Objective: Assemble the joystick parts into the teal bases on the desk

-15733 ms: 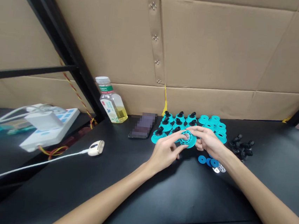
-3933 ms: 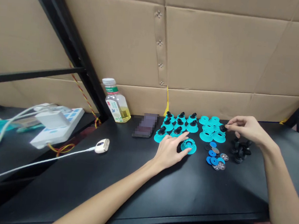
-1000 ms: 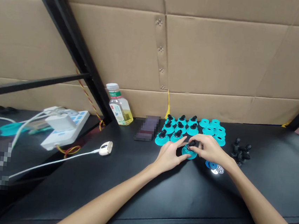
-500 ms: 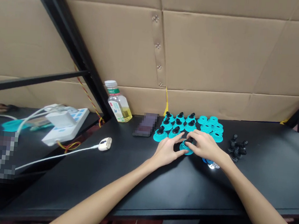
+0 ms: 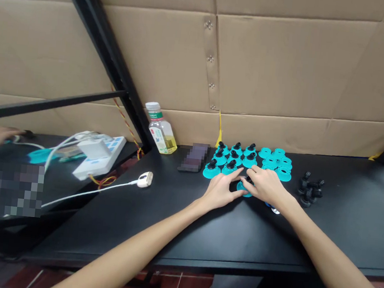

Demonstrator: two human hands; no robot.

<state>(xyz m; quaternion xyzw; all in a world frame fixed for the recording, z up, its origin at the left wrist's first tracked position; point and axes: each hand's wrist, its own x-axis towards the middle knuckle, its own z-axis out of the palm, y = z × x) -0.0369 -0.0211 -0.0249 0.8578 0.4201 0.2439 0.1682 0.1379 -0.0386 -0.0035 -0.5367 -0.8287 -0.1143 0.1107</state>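
Plastic bottle (image 5: 160,134) on black desk (image 5: 101,239) | blurred slab, probably a phone (image 5: 193,157) | white power strip (image 5: 85,174)

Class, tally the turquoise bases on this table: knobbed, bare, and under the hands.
Knobbed turquoise bases standing free: 8
Bare turquoise bases: 6
Knobbed turquoise base under the left hand and right hand: 1
Total: 15

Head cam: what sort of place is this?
Probably a makeshift assembly bench in a small workshop: rows of teal plastic bases and black fittings laid out on a black bench, with a cardboard-lined wall behind and a power strip nearby.
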